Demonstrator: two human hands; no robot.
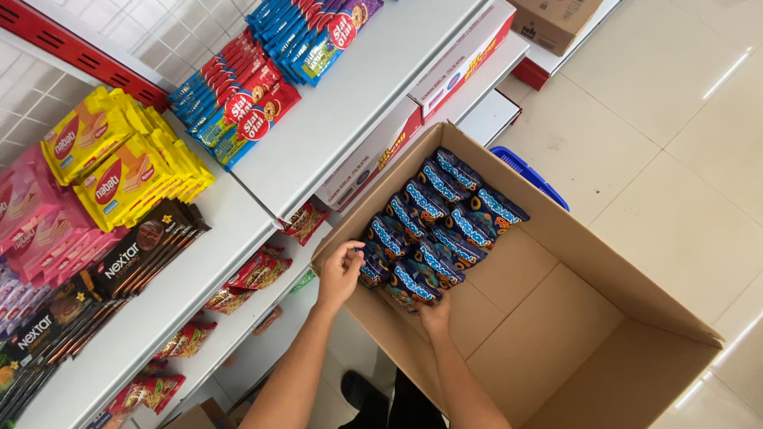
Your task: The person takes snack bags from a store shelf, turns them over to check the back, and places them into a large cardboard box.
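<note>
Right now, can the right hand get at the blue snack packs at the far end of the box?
Probably yes. The right hand is already inside the open cardboard box, at the near blue packs. The flaps are open and nothing lies across the row, so the way to the far packs looks free.

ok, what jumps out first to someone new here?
The big open cardboard box, tilted against the shelves, with dark blue snack packets bunched in its far corner. Both hands are in there: left hand at the box edge, right hand under the packets. At left, the white shelf carries yellow wafer packs.
</note>
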